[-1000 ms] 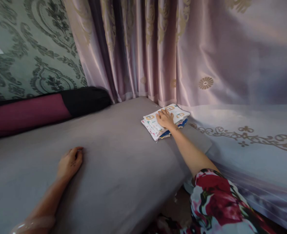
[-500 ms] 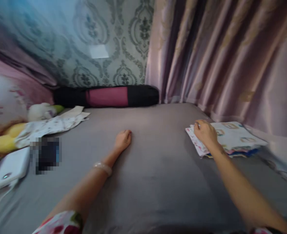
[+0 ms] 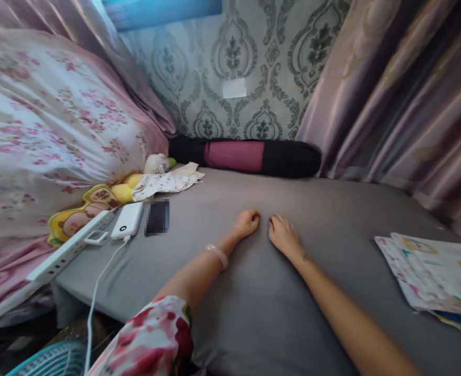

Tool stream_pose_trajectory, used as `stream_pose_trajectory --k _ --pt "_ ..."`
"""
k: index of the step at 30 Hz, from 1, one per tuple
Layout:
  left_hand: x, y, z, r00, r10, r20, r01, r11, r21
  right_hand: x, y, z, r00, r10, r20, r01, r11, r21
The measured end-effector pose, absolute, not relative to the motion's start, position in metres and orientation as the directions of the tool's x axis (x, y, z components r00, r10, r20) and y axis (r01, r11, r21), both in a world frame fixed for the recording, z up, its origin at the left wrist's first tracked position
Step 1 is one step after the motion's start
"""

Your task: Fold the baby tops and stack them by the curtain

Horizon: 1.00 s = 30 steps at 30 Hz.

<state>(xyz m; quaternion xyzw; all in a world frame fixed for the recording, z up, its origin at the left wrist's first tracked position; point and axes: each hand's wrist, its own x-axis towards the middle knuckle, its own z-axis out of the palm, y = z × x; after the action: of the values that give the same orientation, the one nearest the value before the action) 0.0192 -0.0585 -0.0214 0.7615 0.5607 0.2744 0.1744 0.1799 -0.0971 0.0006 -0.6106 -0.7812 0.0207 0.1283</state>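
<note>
My left hand (image 3: pixel 248 222) rests on the grey bed sheet (image 3: pixel 262 308), its fingers curled into a loose fist with nothing showing in them. A pale bangle (image 3: pixel 217 256) circles that wrist. Just to its right, a small gap apart, my right hand (image 3: pixel 284 234) lies palm down on the sheet with its fingers stretched forward, holding nothing visible. Off to the right is a stack of folded printed cloths (image 3: pixel 434 271), out of contact with both hands.
A white power bank (image 3: pixel 127 221) with a cable, a blurred-out dark device (image 3: pixel 158 217) and a power strip (image 3: pixel 71 245) are at left. Behind them lie a spotted cloth (image 3: pixel 168 184) and soft toys (image 3: pixel 157 163). A black-and-maroon roll (image 3: pixel 246 156) lies along the wall.
My right hand has left the cloth stack and come leftward beside my left hand. The view has turned left, bringing in the power strip; my left hand stays curled on the sheet.
</note>
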Motion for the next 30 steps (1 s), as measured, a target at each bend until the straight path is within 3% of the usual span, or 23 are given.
stream_pose_trajectory --k 6,10,12,15,19,23,30 --pt "0.011 -0.049 -0.017 0.268 0.954 0.138 0.634 -0.282 0.720 0.166 -0.097 -0.015 -0.234 0.931 0.282 0.936 0.293 -0.193" --pt "-0.026 -0.037 0.001 0.364 0.931 -0.017 0.464 -0.165 0.870 0.169 -0.099 -0.021 -0.230 0.920 0.316 0.930 0.303 -0.206" --pt "-0.060 -0.029 0.012 0.234 0.972 -0.035 0.456 -0.078 0.887 0.168 -0.099 -0.021 -0.229 0.921 0.316 0.930 0.303 -0.207" --pt "-0.126 -0.019 0.030 -0.212 0.977 0.041 0.609 0.099 0.787 0.167 -0.098 -0.020 -0.226 0.921 0.316 0.930 0.301 -0.212" --pt "-0.218 -0.018 0.049 -0.466 0.880 0.091 0.660 0.277 0.699 0.167 -0.097 -0.022 -0.217 0.922 0.322 0.933 0.293 -0.208" --pt "-0.285 -0.030 0.063 -0.625 0.771 0.125 0.658 0.434 0.615 0.168 -0.097 -0.023 -0.215 0.919 0.332 0.937 0.290 -0.195" --pt "-0.347 -0.038 0.065 -0.709 0.697 0.101 0.645 0.585 0.492 0.167 -0.098 -0.022 -0.196 0.922 0.333 0.936 0.277 -0.217"
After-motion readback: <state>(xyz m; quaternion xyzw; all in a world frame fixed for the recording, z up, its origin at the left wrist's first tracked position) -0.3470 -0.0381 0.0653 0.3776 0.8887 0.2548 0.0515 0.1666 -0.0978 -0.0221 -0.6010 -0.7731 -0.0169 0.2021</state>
